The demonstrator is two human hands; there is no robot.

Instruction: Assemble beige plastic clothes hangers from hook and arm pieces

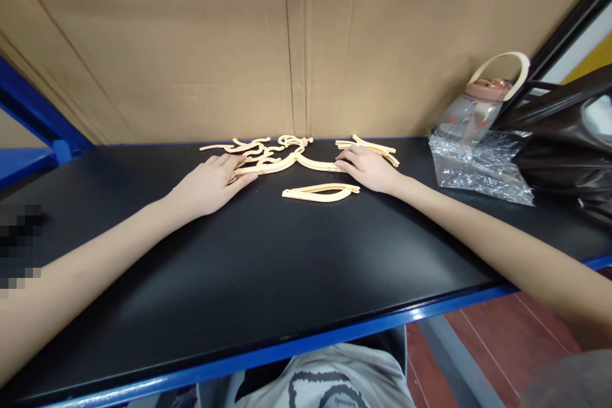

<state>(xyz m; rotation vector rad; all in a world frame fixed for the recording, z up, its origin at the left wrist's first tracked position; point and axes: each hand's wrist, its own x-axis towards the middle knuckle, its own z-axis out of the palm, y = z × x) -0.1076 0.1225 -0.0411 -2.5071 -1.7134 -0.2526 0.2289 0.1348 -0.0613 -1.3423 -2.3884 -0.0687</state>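
A cream plastic folding hanger (281, 165) lies spread on the black tabletop, its two curved arms meeting in the middle below a hook. My left hand (213, 183) grips the end of its left arm between thumb and fingers. At the other end, my right hand (367, 167) has its fingers closed over the tip of the right arm. Nearer to me lies a folded hanger (321, 193), its two arms side by side. Several wavy cream pieces (253, 148) are scattered beyond my left hand. Behind my right hand sits a small pile of curved cream pieces (389, 154), partly hidden.
Cardboard (191, 44) stands upright along the back of the black table (268, 268), which has a blue front edge. On the right are a clear bottle (471, 111) with a looped handle, a crinkled plastic bag (482, 169) and a dark glossy bag (554, 134).
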